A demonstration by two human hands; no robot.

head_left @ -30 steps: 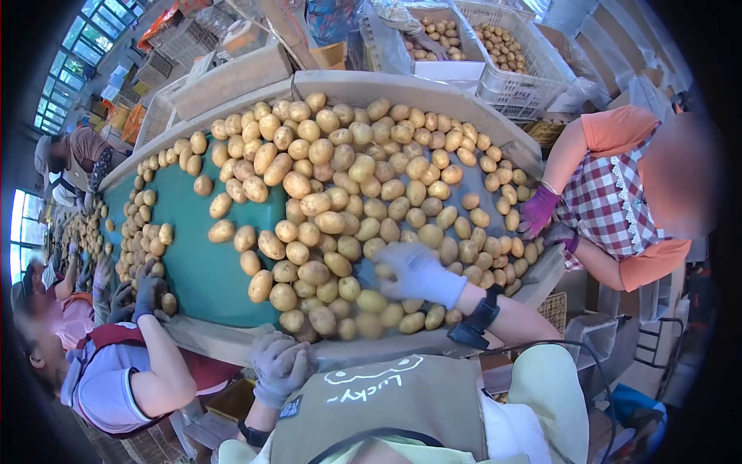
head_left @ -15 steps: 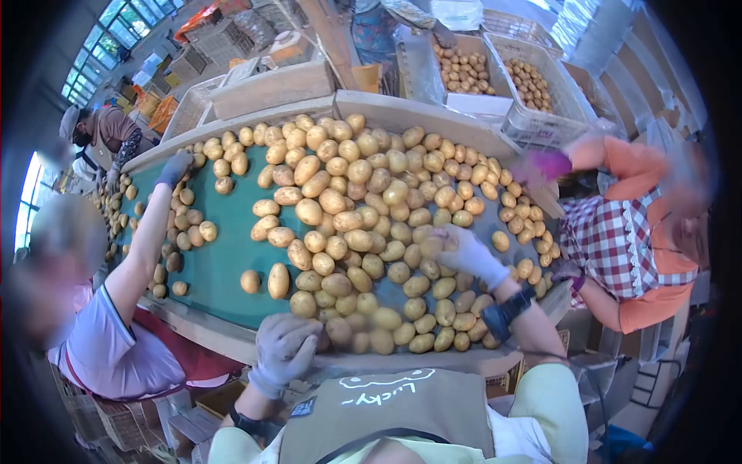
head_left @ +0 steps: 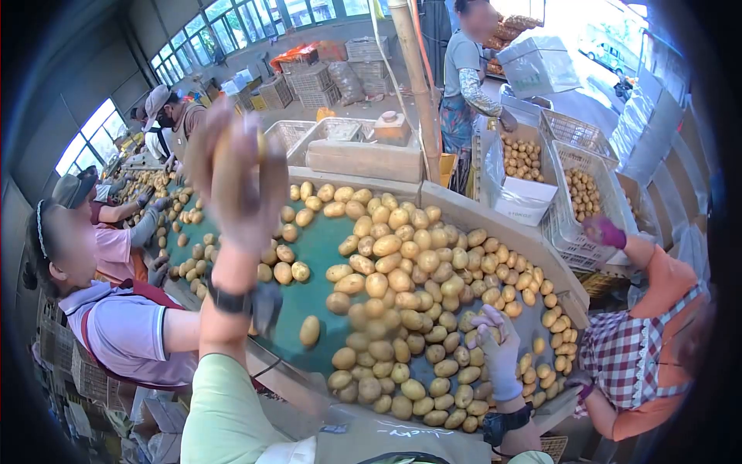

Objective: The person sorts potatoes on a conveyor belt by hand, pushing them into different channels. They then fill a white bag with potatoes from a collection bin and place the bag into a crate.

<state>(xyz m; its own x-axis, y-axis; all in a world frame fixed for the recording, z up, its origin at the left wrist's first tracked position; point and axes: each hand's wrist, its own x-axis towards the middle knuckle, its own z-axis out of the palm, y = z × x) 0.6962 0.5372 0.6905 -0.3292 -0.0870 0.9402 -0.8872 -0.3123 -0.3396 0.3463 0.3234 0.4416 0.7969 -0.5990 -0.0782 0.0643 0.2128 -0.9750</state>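
Note:
My left hand (head_left: 236, 178), gloved and smeared by motion, is raised high above the left part of the green belt (head_left: 318, 249). Its fingers are wrapped round a potato, seen only as a yellowish patch between them. Low over the near right side of the potato heap (head_left: 421, 282) is my right hand (head_left: 501, 357), also gloved. Its fingers curl round a potato, mostly hidden by the glove. Loose potatoes lie around it on the belt. One single potato (head_left: 310, 331) lies apart on the green surface, left of the heap.
A co-worker in a checked apron (head_left: 626, 356) stands at the right, one in a lilac shirt (head_left: 127, 325) close on the left. Beyond the wooden rim (head_left: 510, 224) stand crates of potatoes (head_left: 585, 193). Another person holds a white box (head_left: 539, 62) near a post (head_left: 417, 69).
My left hand has risen from the belt's near edge, up and to the left. My right hand has drawn back towards me. The view has tilted up, showing more of the room.

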